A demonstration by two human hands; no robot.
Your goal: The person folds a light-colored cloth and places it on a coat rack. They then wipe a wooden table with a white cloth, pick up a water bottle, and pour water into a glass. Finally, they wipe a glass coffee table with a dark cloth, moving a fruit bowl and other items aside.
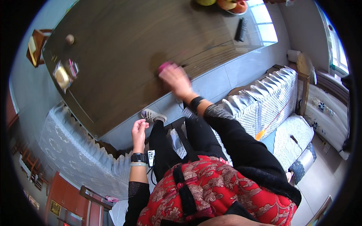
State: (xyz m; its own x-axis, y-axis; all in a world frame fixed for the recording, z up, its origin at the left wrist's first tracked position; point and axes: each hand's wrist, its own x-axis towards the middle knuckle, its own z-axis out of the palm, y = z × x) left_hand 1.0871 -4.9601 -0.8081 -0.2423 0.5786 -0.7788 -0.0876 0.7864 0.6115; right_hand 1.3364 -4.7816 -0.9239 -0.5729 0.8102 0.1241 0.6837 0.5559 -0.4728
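My right hand (176, 80), blurred, lies over a pink cloth or sponge (165, 66) on the brown tabletop (118, 50), close to the table's near edge. Most of the pink thing is hidden under my fingers. Dark wet-looking streaks (208, 53) run over the glossy surface to the right of it. My left hand (139, 128) hovers over my lap, short of the table edge, with its fingers loosely bent and nothing visible in it.
At the table's left end lie a clear packet (61, 75), a small pink item (74, 67) and a round brown object (69, 39). A black remote control (241, 29) and a bowl of fruit (239, 8) stand far right. Quilted sofas (254, 110) flank me; a wooden stool (39, 46) stands beyond the left end.
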